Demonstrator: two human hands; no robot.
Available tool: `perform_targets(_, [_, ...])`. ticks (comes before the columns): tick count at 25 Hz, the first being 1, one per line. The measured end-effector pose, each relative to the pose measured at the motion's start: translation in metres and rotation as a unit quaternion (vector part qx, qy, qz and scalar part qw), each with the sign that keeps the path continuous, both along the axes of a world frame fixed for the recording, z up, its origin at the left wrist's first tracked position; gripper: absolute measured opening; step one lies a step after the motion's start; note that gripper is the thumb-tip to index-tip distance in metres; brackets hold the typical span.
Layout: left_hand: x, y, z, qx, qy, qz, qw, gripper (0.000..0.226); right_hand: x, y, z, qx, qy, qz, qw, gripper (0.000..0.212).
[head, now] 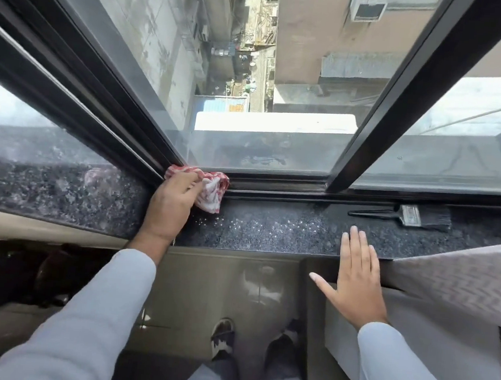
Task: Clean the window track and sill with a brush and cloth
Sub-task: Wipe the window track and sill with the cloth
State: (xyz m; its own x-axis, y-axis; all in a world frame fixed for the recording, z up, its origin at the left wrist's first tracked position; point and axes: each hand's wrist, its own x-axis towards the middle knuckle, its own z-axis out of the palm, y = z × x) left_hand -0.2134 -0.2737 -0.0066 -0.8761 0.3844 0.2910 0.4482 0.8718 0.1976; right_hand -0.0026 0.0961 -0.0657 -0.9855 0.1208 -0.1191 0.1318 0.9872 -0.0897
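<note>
A red and white cloth (pixel 212 191) is bunched at the left end of the dark window track (pixel 277 184), where the track meets the corner frame. My left hand (pixel 172 198) grips the cloth and presses it against the track. The speckled black granite sill (pixel 270 229) runs below the track. My right hand (pixel 354 274) lies flat with fingers spread on the sill's front edge, holding nothing. A black paint brush (pixel 410 216) lies on the sill at the right, apart from both hands.
A dark vertical window frame (pixel 379 125) stands between the glass panes, right of centre. A grey patterned curtain (pixel 459 278) hangs over the sill's right end. A dark bag (pixel 15 272) lies at lower left. Far below the glass is a street.
</note>
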Motion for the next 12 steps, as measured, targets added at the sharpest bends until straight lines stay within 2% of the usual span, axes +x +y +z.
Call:
perform_targets(4, [0.020, 0.025, -0.006, 0.123, -0.067, 0.151, 0.978, 0.041, 0.006, 0.002, 0.002, -0.003, -0.013, 0.003, 1.000, 0.111])
perform_targets(6, [0.026, 0.050, 0.001, 0.155, -0.094, 0.179, 0.967, 0.041, 0.009, 0.004, 0.005, -0.003, -0.019, 0.005, 1.000, 0.111])
perform_targets(9, [0.042, 0.102, 0.017, 0.147, -0.110, 0.116, 0.976, 0.040, 0.013, 0.002, 0.015, -0.007, -0.030, 0.017, 0.999, 0.110])
perform_targets(12, [0.048, 0.174, 0.032, 0.141, -0.123, 0.009, 0.982, 0.039, 0.018, 0.002, 0.018, -0.010, -0.031, 0.015, 0.999, 0.108])
